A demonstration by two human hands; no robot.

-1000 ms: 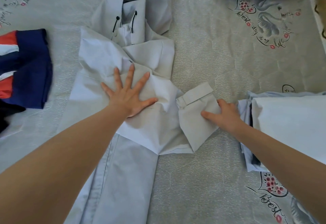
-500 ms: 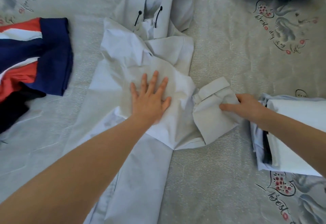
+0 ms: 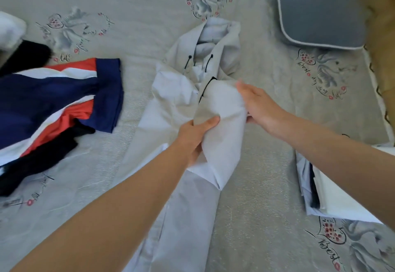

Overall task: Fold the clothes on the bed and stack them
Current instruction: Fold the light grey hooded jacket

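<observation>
A pale grey hooded jacket (image 3: 171, 109) lies lengthwise down the middle of the bed, hood at the far end. Its right sleeve (image 3: 222, 126) is folded over onto the jacket's body. My left hand (image 3: 195, 137) grips the near side of that sleeve, thumb on top. My right hand (image 3: 259, 107) lies against the sleeve's right edge with the fingers stretched out. A stack of folded white and pale blue clothes (image 3: 333, 192) sits at the right, partly behind my right forearm. A loose navy, red and white shirt (image 3: 55, 98) lies at the left over dark clothes (image 3: 38, 164).
The bed sheet (image 3: 267, 207) is pale grey with printed swan and heart motifs. A blue-grey pillow with white piping (image 3: 320, 8) lies at the far right. A white bundle (image 3: 10, 27) shows at the far left edge.
My left hand left the jacket's chest, where it pressed flat, and now grips the sleeve. The sleeve went from lying out to the right to folded over the jacket's body, with my right hand following.
</observation>
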